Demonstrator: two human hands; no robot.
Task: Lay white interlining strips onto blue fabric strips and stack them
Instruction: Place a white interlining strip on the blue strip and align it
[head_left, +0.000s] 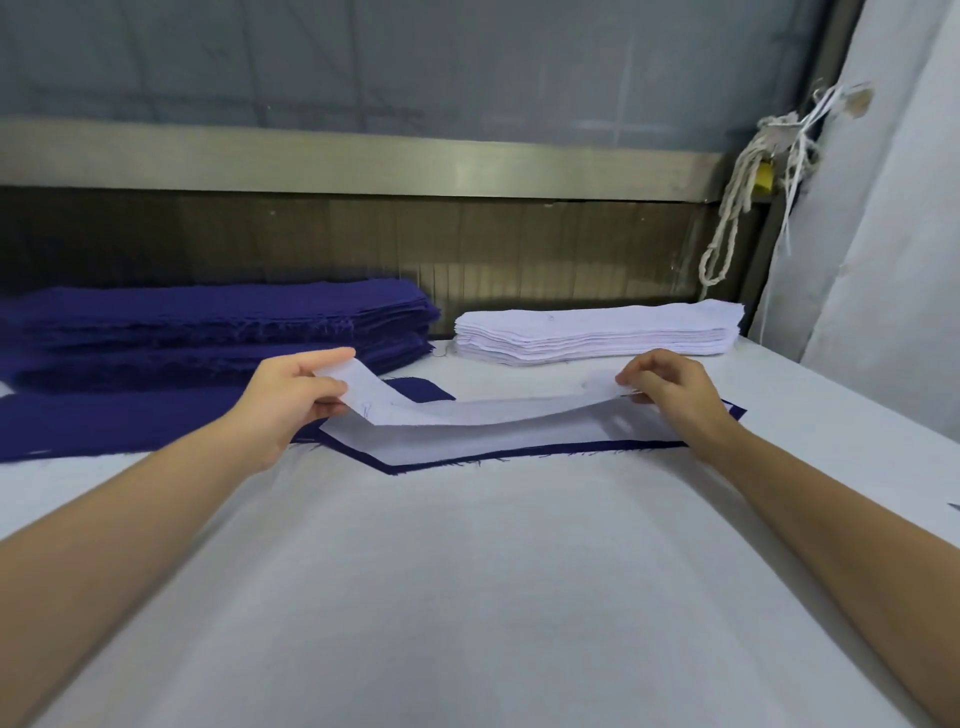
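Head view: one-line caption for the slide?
Left hand and right hand pinch a white interlining strip by its ends above an already interlined blue fabric strip.

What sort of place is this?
Probably a garment workshop: a pile of blue fabric strips, a stack of white interlining strips, and the left hand and right hand holding one white strip above a blue strip.
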